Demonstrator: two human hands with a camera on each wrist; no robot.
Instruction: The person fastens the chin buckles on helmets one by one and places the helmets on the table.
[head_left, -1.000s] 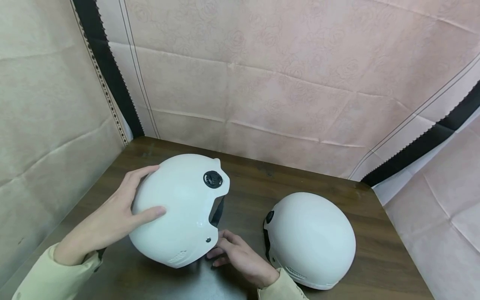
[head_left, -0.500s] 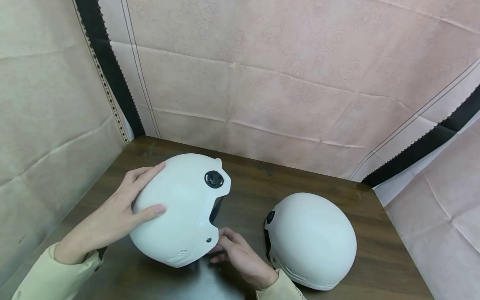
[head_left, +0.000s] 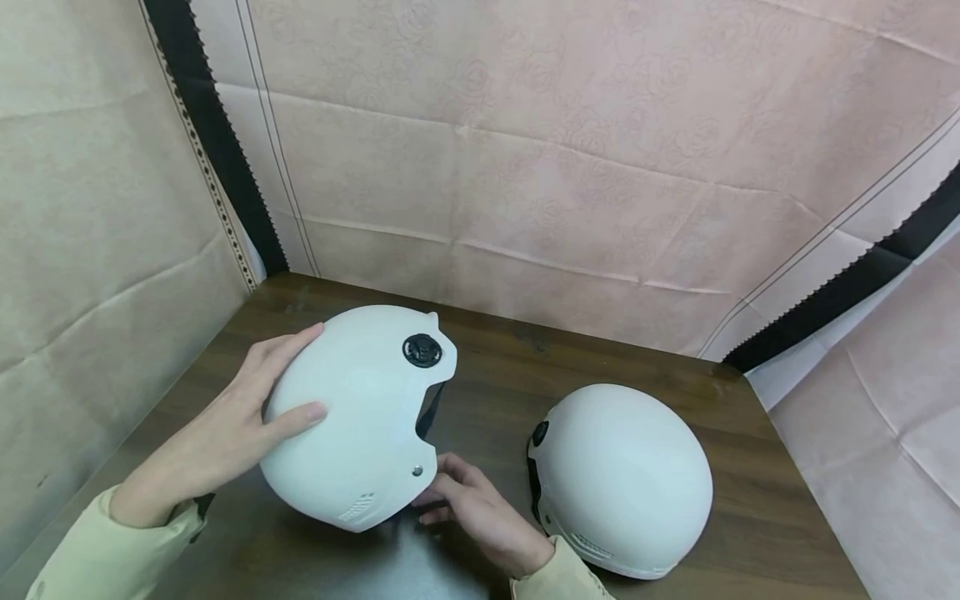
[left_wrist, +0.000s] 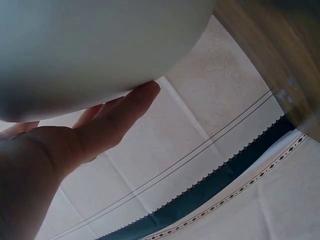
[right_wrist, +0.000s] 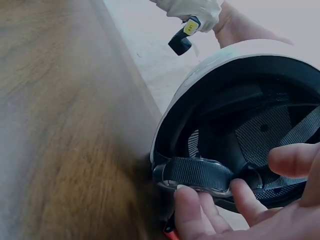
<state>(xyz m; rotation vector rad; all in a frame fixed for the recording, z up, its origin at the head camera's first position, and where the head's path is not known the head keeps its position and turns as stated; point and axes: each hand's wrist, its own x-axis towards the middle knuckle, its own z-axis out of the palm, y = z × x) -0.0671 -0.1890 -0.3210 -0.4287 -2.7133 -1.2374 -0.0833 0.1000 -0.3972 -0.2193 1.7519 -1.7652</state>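
Note:
A glossy white helmet (head_left: 360, 417) is tilted on its side, its opening facing right in the head view. My left hand (head_left: 225, 425) grips its crown, thumb on the near side and fingers over the far side; the left wrist view has fingers (left_wrist: 117, 117) along the shell. At the opening's lower edge is my right hand (head_left: 483, 512), its fingertips partly hidden by the helmet. In the right wrist view those fingertips touch a ribbed black band (right_wrist: 195, 172) at the rim, while the thumb stands apart from it. Black lining and grey webbing straps (right_wrist: 302, 127) show inside.
A second white helmet (head_left: 630, 483) sits on the brown wood-grain table (head_left: 495, 358) to the right, close to my right wrist. Pale patterned cloth walls (head_left: 525, 167) rise at the back and sides. A small red piece (right_wrist: 171, 233) hangs below the held helmet's rim.
My left fingers have shifted a little on the shell. The held helmet has turned slightly, its side knob moving up and left. The right hand stays at the rim; the second helmet has not moved.

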